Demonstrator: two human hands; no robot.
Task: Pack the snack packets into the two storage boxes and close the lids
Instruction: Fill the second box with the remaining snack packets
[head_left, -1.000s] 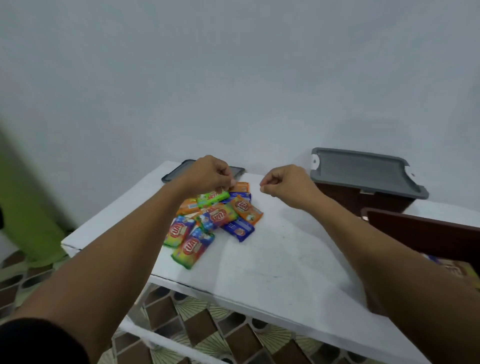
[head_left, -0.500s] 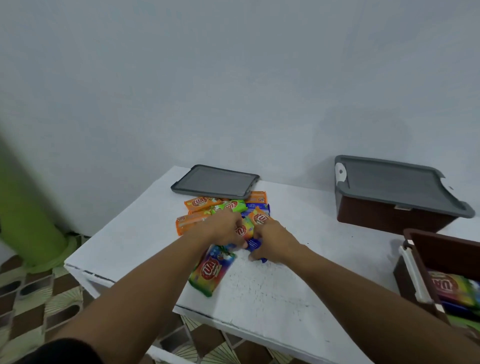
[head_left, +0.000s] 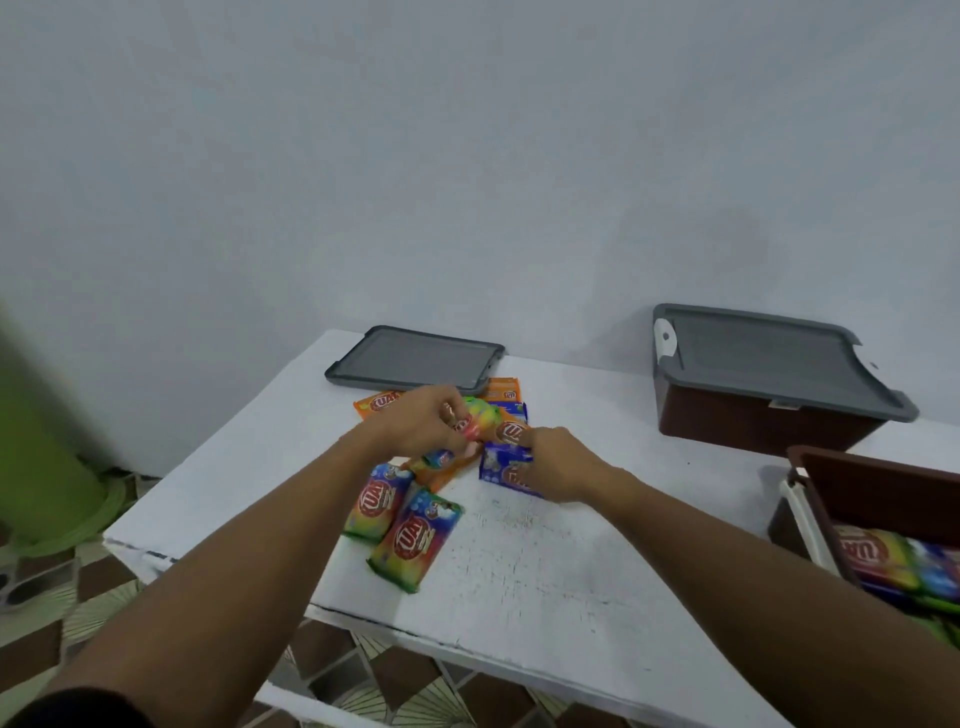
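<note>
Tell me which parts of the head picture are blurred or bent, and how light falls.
Head view: motion blur smears the left hand and the packets it grips; the right hand, pinching the blue packet, is sharper. Head view: the green column at left looks soft, bowed. Head view: soft, even light, faint shadows, no glare.

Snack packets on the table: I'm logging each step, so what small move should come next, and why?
Probably lift both packets and carry them right to the open box. The left grip holds a green packet, the right grip pinches a blue packet, and that box already holds packets while a grey lid lies loose by the wall.
</note>
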